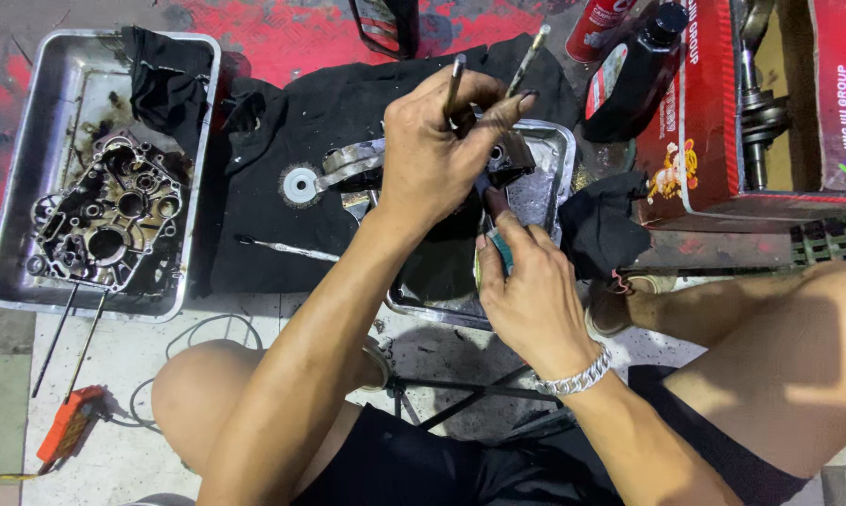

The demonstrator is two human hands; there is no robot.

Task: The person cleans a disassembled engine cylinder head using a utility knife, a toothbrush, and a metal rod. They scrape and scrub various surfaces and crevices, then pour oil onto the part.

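My left hand (432, 155) is closed around a thin metal rod (454, 82) that sticks up between its fingers, held over a dirty engine part (357, 164) in a metal tray (554, 150). A second rod (528, 58) rises just behind it. My right hand (531, 295) grips a teal-handled tool (500, 245) whose tip points into the same tray, just below the left hand. A round washer-like disc (301, 184) sits at the left end of the engine part, on a black cloth (273, 215).
A second metal tray (15, 187) at left holds a greasy engine casing (109, 215) and a black rag. A slim tool (287, 248) lies on the cloth. Black bottle (634, 75), red can (596, 23) and a red cardboard box (704, 122) with a crankshaft stand at right. An orange tool (67, 426) lies on the floor.
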